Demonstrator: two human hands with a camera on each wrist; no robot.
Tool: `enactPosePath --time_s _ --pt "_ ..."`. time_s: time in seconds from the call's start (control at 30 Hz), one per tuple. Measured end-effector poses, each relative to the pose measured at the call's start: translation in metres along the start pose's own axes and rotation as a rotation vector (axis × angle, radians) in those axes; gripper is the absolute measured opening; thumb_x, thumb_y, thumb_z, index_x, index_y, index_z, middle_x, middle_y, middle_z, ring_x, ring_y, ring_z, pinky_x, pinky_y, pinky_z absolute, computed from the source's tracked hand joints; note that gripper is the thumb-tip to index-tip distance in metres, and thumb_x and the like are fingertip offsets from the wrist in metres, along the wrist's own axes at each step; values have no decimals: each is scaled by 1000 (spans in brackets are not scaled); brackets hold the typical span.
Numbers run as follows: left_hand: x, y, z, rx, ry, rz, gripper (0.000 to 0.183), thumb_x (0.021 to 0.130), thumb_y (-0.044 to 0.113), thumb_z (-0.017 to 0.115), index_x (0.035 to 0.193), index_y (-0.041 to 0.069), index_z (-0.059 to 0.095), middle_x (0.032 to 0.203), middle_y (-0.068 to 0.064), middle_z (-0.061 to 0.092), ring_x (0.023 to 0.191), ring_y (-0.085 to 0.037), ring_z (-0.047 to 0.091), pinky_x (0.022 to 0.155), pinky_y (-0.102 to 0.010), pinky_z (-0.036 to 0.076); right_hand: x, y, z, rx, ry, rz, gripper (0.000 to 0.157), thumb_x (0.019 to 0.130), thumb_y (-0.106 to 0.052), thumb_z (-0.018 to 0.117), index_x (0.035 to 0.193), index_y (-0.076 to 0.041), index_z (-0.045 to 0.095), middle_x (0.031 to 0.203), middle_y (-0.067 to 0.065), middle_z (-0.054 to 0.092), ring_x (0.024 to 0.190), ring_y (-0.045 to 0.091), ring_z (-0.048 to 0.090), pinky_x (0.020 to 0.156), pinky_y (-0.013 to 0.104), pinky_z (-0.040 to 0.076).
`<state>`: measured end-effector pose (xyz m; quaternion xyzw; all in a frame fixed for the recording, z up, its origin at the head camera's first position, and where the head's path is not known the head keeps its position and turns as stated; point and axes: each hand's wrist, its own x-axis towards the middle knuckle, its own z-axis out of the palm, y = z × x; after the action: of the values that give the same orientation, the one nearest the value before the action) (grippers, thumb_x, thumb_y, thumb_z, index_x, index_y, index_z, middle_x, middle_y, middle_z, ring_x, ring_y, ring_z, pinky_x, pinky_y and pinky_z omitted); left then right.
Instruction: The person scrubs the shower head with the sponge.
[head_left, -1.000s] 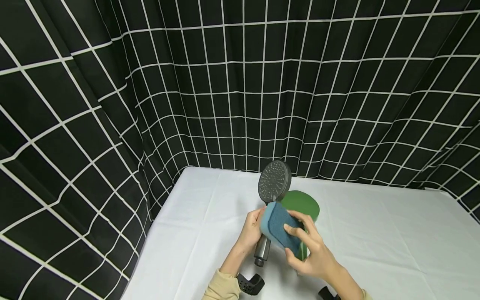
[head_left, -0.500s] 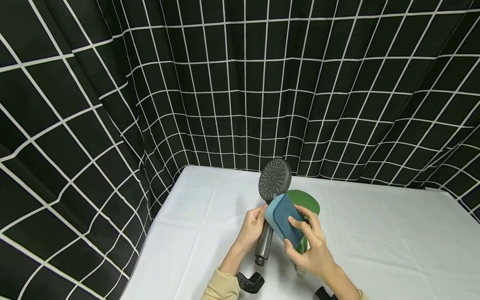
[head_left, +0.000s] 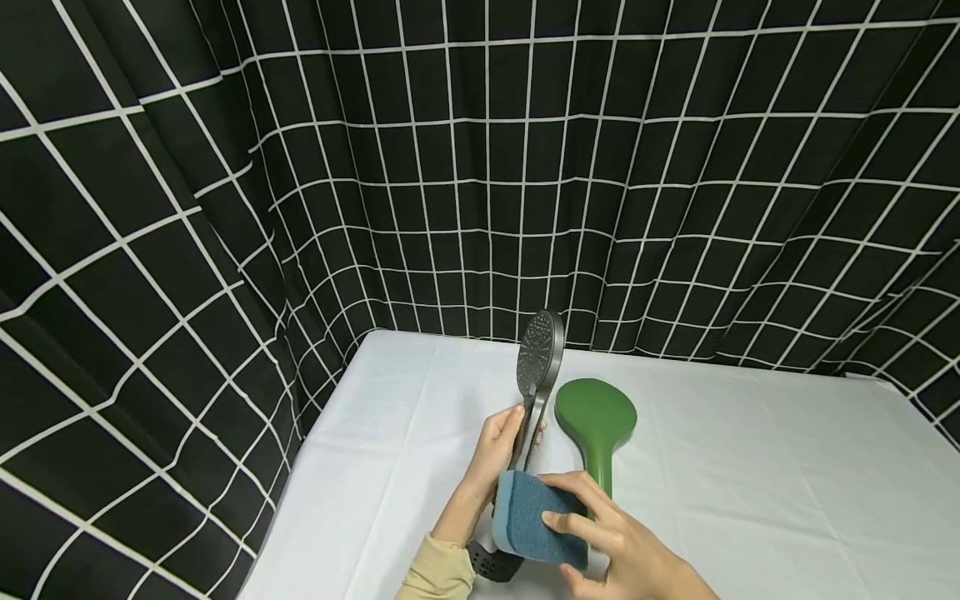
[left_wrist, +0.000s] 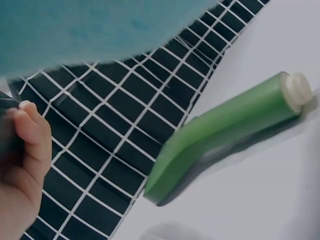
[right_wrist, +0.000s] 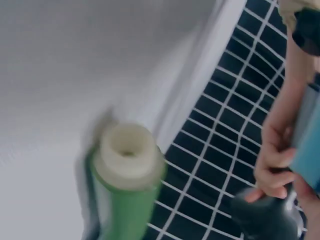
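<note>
A dark grey shower head (head_left: 540,354) stands tilted up in my left hand (head_left: 491,454), which grips it round the neck, its spray face turned to the left. Against the lower handle my right hand (head_left: 622,542) holds a blue sponge (head_left: 543,521), fingers spread over its darker side; the sponge hides most of that handle. To the right, a green shower head (head_left: 596,408) lies on the table, its lower end behind the right hand. The left wrist view shows the sponge (left_wrist: 90,30) overhead and the green shower head's pale threaded end (left_wrist: 298,91).
A white cloth covers the table (head_left: 750,467). Black curtains (head_left: 480,167) with a white grid hang behind it and at both sides. A black perforated wrist mount (head_left: 491,565) sits below the left hand.
The sponge has moved down from the neck to the lower end of the handle with my right hand. The grey shower head has turned more edge-on, and the green one shows more fully.
</note>
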<state>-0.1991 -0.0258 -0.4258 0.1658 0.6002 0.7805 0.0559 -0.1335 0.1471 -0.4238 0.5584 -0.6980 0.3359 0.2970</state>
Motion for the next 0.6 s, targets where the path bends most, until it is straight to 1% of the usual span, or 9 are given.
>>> enactPosePath --time_s 0.07,0.13,0.2,0.23,0.3,0.37,0.47,0.53,0.6 --pt "0 0 1 5 -29 -3 51 104 25 29 97 -19 54 73 4 57 65 -4 53 61 -18 44 2 1 3 -12 33 -27 35 82 -22 63 108 1 63 117 32 47 106 34 47 90 29 39" --pt "-1 -1 3 16 -66 11 54 104 27 29 96 -20 53 72 4 56 65 -4 53 62 -18 45 4 5 5 -49 114 -20 34 83 -22 62 105 4 63 115 36 46 107 37 46 95 30 38" --pt "-2 -2 4 15 -103 36 50 103 27 32 104 -19 54 82 1 61 75 -4 56 69 -18 47 5 11 6 -99 205 22 35 84 -23 61 102 7 63 114 39 45 108 39 45 98 28 37" --pt "-2 -3 4 14 -120 45 48 102 25 34 109 -18 54 88 0 63 80 -3 58 73 -19 47 6 13 6 -119 245 57 36 85 -24 61 101 9 62 113 41 44 109 38 44 99 27 36" --pt "-3 -4 5 22 -148 62 42 101 22 39 113 -16 53 92 -1 63 82 -4 58 74 -20 48 6 19 6 -157 307 136 40 88 -28 59 100 11 61 114 42 41 113 35 42 99 22 35" --pt "-4 -5 5 17 -165 66 39 100 19 41 116 -15 53 95 -3 63 81 -5 59 71 -21 50 7 24 7 -178 366 185 44 89 -30 59 99 12 60 114 43 40 113 34 42 95 19 36" --pt "-5 -5 6 23 -198 74 38 100 19 41 116 -13 54 87 -11 60 63 -7 55 56 -23 50 13 30 6 -211 448 226 47 88 -32 61 99 13 59 114 43 40 111 34 43 91 20 37" --pt "-6 -4 7 29 -215 77 37 101 18 40 121 -10 53 89 -18 60 60 -10 55 54 -24 50 21 32 4 -222 498 253 49 88 -33 61 100 15 58 114 43 40 109 34 43 91 21 38" --pt "-6 -3 8 51 -229 75 38 102 19 38 121 -11 53 89 -25 58 59 -12 55 53 -23 48 30 30 1 -204 522 293 50 89 -31 61 102 17 56 114 44 39 109 36 43 93 22 37"
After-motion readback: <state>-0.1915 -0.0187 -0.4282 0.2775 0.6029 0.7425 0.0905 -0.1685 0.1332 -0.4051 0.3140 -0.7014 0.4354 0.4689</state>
